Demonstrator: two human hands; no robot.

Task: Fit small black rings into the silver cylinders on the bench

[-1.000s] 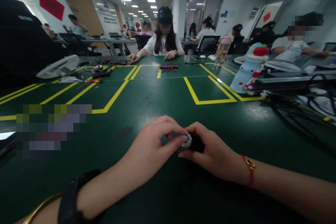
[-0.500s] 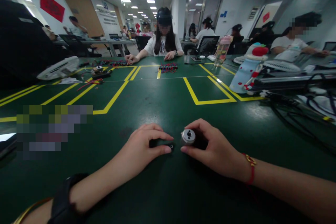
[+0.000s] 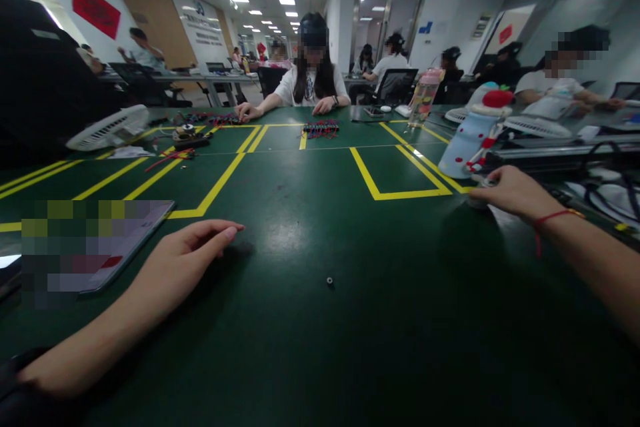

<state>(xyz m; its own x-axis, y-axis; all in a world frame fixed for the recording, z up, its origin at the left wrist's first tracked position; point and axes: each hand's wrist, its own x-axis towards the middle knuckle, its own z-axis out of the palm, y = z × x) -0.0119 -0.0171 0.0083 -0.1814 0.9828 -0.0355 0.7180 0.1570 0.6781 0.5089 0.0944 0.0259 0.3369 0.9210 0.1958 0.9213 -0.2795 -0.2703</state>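
My right hand (image 3: 515, 193) is closed around a silver metal cylinder (image 3: 479, 199) at the right of the green table, near the blue bottle with red trim (image 3: 463, 140). Fingers cover part of the cylinder, and its lower edge is close to the tabletop. My left hand (image 3: 200, 247) hovers low over the left side with its fingers stretched out and the thumb alongside them; nothing shows in it. It is nearest to a tablet-like flat panel (image 3: 130, 253), partly blurred out. A tiny ring-shaped metal part (image 3: 329, 281) lies alone on the table between my hands.
Yellow tape (image 3: 413, 196) marks rectangles on the table. Across it sits a person (image 3: 315, 80) beside bundles of small wired parts (image 3: 321, 128). A white fan (image 3: 110, 128) lies at the left, a clear bottle (image 3: 425, 97) stands farther back, and black cables (image 3: 605, 153) crowd the right edge.
My right hand has carried the metal cylinder from the middle to the far right. My left hand has drawn away to the left, leaving the tiny ring-shaped part uncovered on the table.
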